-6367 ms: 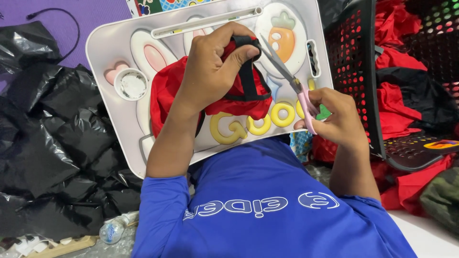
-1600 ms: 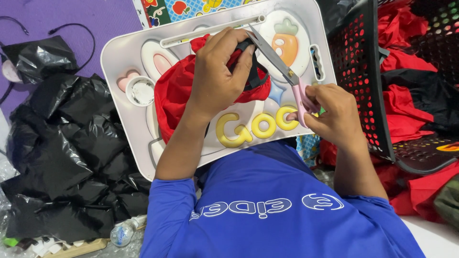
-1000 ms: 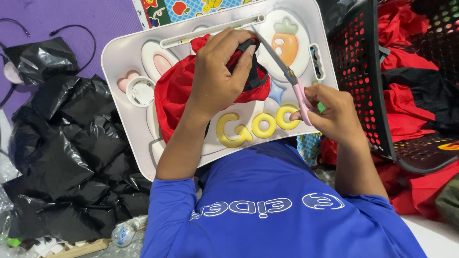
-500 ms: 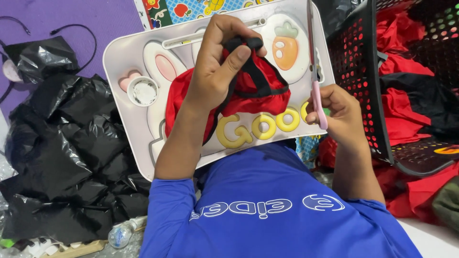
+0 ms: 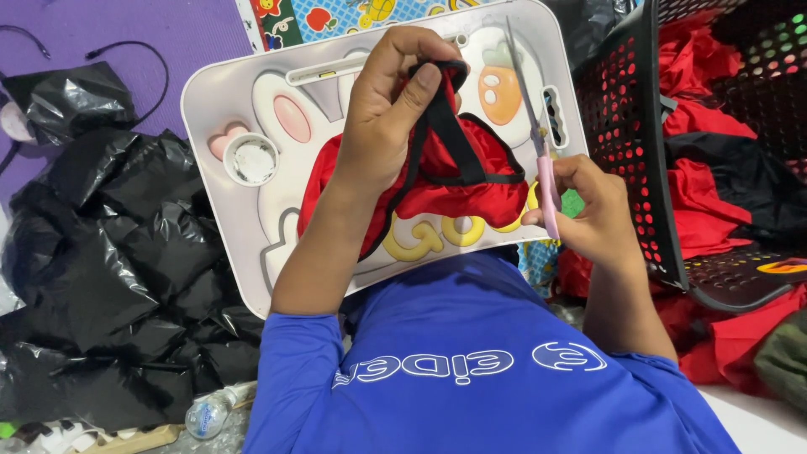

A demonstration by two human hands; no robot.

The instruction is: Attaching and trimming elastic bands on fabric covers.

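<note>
L hand (image 5: 382, 126) grip pinches black strap of red garment (image 5: 445, 181) over white lap tray (image 5: 227, 109); R hand (image 5: 588, 206) grip closed on pink-handled scissors (image 5: 538, 143), blades up.

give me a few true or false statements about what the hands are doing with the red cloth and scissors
1. The left hand pinches the black trim of the red garment. True.
2. The right hand holds a pen. False: it holds pink-handled scissors.
3. The scissors' blades are cutting the garment. False: they point up, clear of it.
4. The garment lies over a white lap tray. True.
5. The black basket is empty. False: it holds red cloth.
</note>
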